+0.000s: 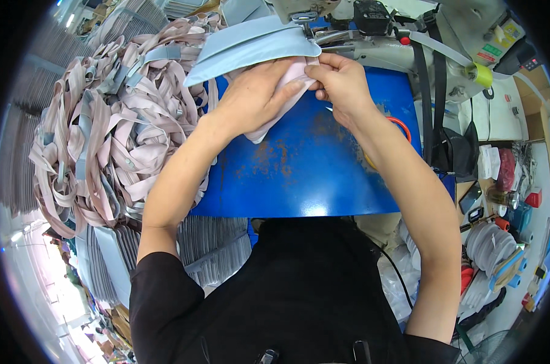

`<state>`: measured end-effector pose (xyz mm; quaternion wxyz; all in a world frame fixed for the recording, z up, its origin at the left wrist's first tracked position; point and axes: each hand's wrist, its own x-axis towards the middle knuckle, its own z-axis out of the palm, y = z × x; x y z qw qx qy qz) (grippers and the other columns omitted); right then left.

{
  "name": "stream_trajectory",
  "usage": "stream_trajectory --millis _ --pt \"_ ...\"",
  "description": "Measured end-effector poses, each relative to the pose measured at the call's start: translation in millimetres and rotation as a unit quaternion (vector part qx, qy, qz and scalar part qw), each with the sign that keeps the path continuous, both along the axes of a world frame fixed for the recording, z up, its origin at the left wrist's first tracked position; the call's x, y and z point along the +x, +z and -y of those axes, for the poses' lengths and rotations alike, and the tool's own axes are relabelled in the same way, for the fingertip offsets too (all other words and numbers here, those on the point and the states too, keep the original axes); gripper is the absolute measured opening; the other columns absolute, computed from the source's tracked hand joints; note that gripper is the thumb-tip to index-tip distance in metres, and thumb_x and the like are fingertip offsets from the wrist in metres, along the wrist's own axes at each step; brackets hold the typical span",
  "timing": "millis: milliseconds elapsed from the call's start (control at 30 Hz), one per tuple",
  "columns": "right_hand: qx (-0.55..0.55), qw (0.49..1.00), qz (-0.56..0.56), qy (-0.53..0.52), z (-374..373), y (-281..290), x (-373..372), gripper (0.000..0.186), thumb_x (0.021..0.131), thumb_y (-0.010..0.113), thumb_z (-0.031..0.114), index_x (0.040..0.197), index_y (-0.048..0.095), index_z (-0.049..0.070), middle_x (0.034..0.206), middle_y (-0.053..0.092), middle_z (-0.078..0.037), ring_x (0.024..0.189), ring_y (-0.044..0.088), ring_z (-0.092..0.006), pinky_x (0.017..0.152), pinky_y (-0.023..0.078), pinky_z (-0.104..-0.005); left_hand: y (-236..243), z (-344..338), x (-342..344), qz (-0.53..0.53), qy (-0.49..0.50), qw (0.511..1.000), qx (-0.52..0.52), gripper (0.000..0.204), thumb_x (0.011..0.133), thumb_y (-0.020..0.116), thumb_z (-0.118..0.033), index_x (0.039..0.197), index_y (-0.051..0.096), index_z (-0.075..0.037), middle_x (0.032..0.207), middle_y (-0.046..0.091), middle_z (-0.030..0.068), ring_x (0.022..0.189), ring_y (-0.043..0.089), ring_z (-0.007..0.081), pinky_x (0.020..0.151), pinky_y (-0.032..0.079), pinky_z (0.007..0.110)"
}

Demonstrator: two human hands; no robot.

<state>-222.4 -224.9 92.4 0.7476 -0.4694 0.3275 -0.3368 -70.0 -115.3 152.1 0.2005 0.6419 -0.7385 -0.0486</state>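
A pale blue stiff fabric piece [244,45] with a pink cloth [269,124] beneath it is held at the sewing machine [302,18] at the top centre. My left hand [257,91] rests closed around the pink cloth just below the blue piece, its thumb pressed on the cloth. My right hand [332,85] pinches the pink cloth's right edge close to the machine's needle area. Scissors with orange handles [401,126] lie partly hidden behind my right forearm on the blue work surface [293,182].
A tangled heap of pink and grey strips [117,139] fills the left side, with stacks of grey pieces [208,249] below it. Black straps [420,103] hang at the right. The right-hand shelf holds a phone [469,197], spools and white pieces [490,246].
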Motion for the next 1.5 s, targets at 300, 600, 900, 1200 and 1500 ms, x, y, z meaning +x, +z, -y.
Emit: stream_trajectory --millis 300,600,900,1200,1500 --pt "0.042 0.999 0.022 0.001 -3.0 -0.4 -1.2 0.026 0.089 0.074 0.004 0.115 0.071 -0.002 0.086 0.067 0.000 0.067 0.055 -0.0059 0.054 0.041 -0.0211 58.7 17.6 50.5 0.423 -0.119 0.896 -0.072 0.069 0.083 0.072 -0.013 0.149 0.057 -0.028 0.107 0.062 0.0076 0.079 0.070 0.0264 0.072 0.059 0.038" --pt "0.072 0.994 0.080 0.008 -5.9 -4.1 -4.2 0.026 0.093 0.073 0.003 0.119 0.073 0.000 0.087 0.069 0.001 0.067 0.055 -0.0056 0.054 0.041 -0.0209 115.3 52.0 33.0 0.504 -0.269 0.817 0.078 0.040 0.093 0.061 -0.016 0.132 0.068 -0.008 0.090 0.066 0.0129 0.068 0.072 0.0275 0.055 0.057 0.037" --pt "0.100 0.988 0.100 -0.063 -5.8 -8.2 9.7 0.019 0.091 0.075 0.005 0.109 0.075 -0.002 0.090 0.074 -0.005 0.069 0.063 -0.0080 0.056 0.049 -0.0234 91.3 32.5 -0.5 0.505 -0.145 0.849 0.055 0.048 0.085 0.068 -0.011 0.133 0.068 -0.012 0.095 0.065 0.0094 0.073 0.074 0.0240 0.062 0.059 0.035" --pt "0.028 0.984 0.157 -0.080 -8.6 -24.8 6.8 0.027 0.094 0.074 0.005 0.119 0.074 -0.005 0.104 0.075 -0.008 0.091 0.068 -0.0115 0.080 0.056 -0.0274 53.8 22.3 -30.8 0.384 -0.080 0.920 0.007 0.034 0.082 0.069 -0.007 0.113 0.068 0.005 0.086 0.068 0.0151 0.072 0.075 0.0276 0.061 0.059 0.034" --pt "-0.021 0.989 0.128 -0.070 -11.2 -29.1 -3.2 0.029 0.095 0.073 0.008 0.121 0.074 -0.005 0.117 0.074 -0.012 0.096 0.068 -0.0126 0.083 0.055 -0.0278 25.2 40.3 -54.8 0.200 0.036 0.979 0.009 0.035 0.078 0.068 -0.005 0.111 0.068 0.006 0.097 0.070 0.0236 0.080 0.074 0.0372 0.068 0.060 0.043"
